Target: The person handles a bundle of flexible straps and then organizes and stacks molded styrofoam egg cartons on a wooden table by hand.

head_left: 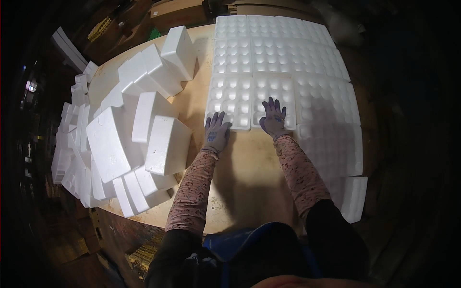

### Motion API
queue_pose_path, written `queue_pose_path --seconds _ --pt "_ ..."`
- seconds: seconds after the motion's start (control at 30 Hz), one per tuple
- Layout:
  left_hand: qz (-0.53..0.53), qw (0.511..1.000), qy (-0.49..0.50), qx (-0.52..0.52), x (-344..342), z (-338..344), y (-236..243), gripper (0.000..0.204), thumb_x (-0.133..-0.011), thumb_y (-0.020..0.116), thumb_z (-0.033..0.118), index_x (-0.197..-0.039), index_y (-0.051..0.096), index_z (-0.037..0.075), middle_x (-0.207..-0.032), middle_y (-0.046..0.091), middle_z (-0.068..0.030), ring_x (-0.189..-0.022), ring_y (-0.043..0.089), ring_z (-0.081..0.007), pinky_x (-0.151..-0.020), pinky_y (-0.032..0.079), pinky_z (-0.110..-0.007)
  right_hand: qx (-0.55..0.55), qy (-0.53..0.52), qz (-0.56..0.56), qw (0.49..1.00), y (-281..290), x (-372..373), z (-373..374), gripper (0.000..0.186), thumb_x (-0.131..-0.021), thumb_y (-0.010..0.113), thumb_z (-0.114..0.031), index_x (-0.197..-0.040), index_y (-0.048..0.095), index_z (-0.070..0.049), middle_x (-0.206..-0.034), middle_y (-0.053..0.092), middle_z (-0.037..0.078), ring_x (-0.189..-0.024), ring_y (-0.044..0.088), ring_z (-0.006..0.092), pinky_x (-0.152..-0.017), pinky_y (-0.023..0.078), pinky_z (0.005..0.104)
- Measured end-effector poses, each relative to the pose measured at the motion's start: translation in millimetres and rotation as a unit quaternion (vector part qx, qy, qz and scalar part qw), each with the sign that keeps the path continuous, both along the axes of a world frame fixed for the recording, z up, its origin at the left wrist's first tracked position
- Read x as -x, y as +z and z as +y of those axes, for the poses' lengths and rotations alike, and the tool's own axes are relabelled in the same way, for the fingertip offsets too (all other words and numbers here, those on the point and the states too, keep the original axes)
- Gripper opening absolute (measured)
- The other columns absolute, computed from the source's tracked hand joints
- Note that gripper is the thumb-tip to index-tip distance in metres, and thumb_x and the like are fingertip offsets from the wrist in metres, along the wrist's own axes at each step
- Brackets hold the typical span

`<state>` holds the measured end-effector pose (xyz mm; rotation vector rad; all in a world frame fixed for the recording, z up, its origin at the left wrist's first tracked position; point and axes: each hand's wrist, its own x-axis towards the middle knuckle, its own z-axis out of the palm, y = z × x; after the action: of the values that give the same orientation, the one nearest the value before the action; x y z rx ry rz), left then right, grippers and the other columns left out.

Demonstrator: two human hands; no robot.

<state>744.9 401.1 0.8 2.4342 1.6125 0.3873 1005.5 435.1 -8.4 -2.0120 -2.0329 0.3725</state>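
Observation:
White foam trays with rows of round hollows lie side by side on a wooden table (254,177). My left hand (217,133), in a grey and purple glove, rests with spread fingers on the near edge of one foam tray (229,96). Beside it, my gloved right hand (273,118) lies with fingers apart on the near part of another foam tray (272,85). Neither hand grips anything; both palms face down. Patterned pink sleeves cover my forearms.
A heap of white foam boxes (108,144) leans and overlaps on the table's left side. More foam trays (329,149) run down the right side, in my arm's shadow. At the near right a foam piece (354,199) stands at the edge. Cardboard boxes (177,10) are beyond the far edge.

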Motion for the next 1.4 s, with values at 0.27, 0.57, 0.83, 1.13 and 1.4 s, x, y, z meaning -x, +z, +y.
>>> queue_pose_path --seconds 0.27,0.57,0.83,1.13,1.4 --pt "-0.034 0.980 0.107 -0.163 26 -63 191 0.055 -0.092 0.062 0.019 -0.144 0.050 0.008 -0.148 0.049 -0.0208 -0.137 0.045 -0.0402 -0.117 0.031 -0.051 -0.234 0.021 0.338 0.911 49 61 -23 0.055 -0.091 0.069 -0.020 -0.138 0.051 0.002 -0.142 0.052 0.025 -0.133 0.049 0.0425 -0.113 0.039 0.0473" --pt "-0.100 0.924 0.352 0.113 189 -2 181 0.092 -0.087 0.074 0.047 -0.154 0.032 0.000 -0.137 0.058 -0.0276 -0.122 0.060 -0.0389 -0.107 0.046 -0.044 0.096 0.027 0.676 0.730 110 295 -89 0.122 -0.083 0.083 -0.026 -0.158 -0.010 0.003 -0.145 0.045 0.019 -0.129 0.050 0.0275 -0.099 0.051 0.0347" --pt "-0.226 0.972 0.052 0.042 142 -210 196 0.077 -0.080 0.082 0.031 -0.144 0.049 0.004 -0.102 0.066 -0.0166 -0.102 0.061 -0.0340 -0.092 0.048 -0.045 -0.135 -0.187 0.628 0.744 122 168 -305 0.093 -0.102 0.061 -0.019 -0.162 -0.010 -0.010 -0.165 0.021 0.018 -0.145 0.034 0.0286 -0.119 0.030 0.0395" --pt "-0.045 0.981 -0.181 0.061 163 -314 50 0.056 -0.083 0.064 0.015 -0.139 0.057 0.018 -0.109 0.062 -0.0102 -0.105 0.055 -0.0319 -0.096 0.040 -0.048 -0.164 -0.394 0.310 0.850 14 155 -434 0.081 -0.092 0.066 -0.031 -0.158 0.025 -0.009 -0.161 0.025 0.024 -0.146 0.030 0.0424 -0.116 0.033 0.0545" --pt "-0.017 0.988 -0.130 0.087 139 -323 47 0.056 -0.082 0.061 0.012 -0.138 0.059 0.022 -0.108 0.062 -0.0109 -0.105 0.056 -0.0328 -0.097 0.041 -0.047 -0.077 -0.066 -0.075 0.992 10 128 -429 0.050 -0.081 0.064 -0.028 -0.129 0.066 -0.015 -0.134 0.056 0.016 -0.124 0.048 0.0385 -0.099 0.039 0.0615"
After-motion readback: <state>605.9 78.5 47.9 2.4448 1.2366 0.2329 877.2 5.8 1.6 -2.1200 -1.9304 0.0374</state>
